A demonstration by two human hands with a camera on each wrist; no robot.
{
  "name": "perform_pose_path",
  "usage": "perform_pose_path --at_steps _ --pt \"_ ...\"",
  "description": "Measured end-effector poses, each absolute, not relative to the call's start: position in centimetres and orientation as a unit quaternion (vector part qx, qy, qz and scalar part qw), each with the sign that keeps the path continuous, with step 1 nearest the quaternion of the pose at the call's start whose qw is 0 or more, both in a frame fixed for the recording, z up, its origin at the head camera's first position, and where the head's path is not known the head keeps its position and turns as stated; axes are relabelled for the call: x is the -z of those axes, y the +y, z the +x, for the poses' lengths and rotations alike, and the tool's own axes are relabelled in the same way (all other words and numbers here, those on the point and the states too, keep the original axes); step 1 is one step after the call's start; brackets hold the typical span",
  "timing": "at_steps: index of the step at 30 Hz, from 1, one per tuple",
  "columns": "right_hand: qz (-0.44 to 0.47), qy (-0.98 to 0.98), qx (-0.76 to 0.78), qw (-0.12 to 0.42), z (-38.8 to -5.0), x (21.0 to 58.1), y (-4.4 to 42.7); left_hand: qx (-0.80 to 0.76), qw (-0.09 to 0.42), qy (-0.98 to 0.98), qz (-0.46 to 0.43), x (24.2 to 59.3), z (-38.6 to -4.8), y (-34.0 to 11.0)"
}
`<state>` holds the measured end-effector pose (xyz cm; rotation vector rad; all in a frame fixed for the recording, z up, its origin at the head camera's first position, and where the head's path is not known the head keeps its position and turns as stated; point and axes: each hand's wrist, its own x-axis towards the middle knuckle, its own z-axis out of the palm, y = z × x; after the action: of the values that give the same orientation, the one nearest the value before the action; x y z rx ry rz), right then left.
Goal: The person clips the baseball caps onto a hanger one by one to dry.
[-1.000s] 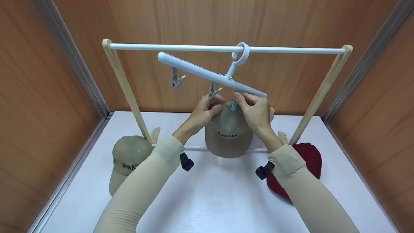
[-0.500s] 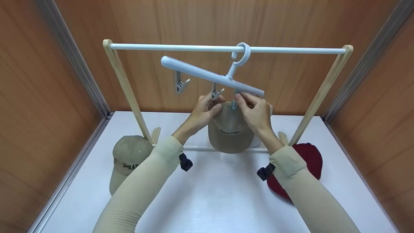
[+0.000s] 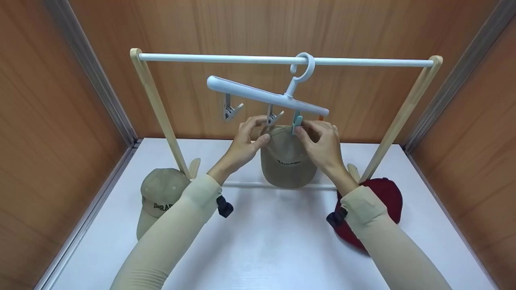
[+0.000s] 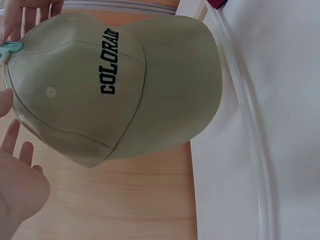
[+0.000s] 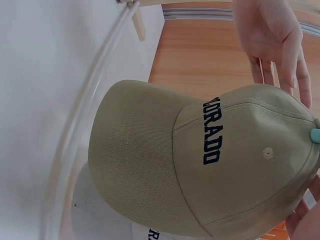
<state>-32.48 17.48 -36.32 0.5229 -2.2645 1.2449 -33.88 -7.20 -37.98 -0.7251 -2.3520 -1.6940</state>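
A khaki baseball cap (image 3: 287, 161) with dark COLORADO lettering hangs brim down beneath a pale blue hanger (image 3: 258, 93). At the cap's crown sits a teal clip (image 3: 298, 121), its lever tilted outward. My right hand (image 3: 324, 145) has its thumb at the clip's lower part, while its other fingers lie behind the crown, partly hidden. On the other side my left hand (image 3: 244, 141) stands at the crown's edge, fingers extended behind it and thumb in front. In the right wrist view the left fingers (image 5: 275, 72) look loose, with no firm grip visible.
The hanger hooks over a white rail (image 3: 209, 58) on a wooden-legged rack. Grey clips (image 3: 272, 117) hang at its left. A white cap (image 5: 95, 210) is behind the khaki one. Another khaki cap (image 3: 163, 193) and a dark red cap (image 3: 385, 197) lie on the white table (image 3: 262, 241).
The hanger's left end has dropped and it tilts less. My right fingers have loosened from the teal clip, whose lever now sticks out. My left hand has drawn slightly left.
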Motion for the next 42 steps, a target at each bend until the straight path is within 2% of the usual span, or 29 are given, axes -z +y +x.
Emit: perform_pose_path --at_steps 19,42 --pt "0.212 -0.827 -0.457 0.249 -31.9 37.0 18.7 0.515 0.132 -0.812 -0.243 39.4 -31.7 -8.2" --pt "0.208 -0.832 -0.444 0.26 -30.1 37.9 21.9 0.463 0.143 -0.834 -0.262 40.1 -28.5 -9.2"
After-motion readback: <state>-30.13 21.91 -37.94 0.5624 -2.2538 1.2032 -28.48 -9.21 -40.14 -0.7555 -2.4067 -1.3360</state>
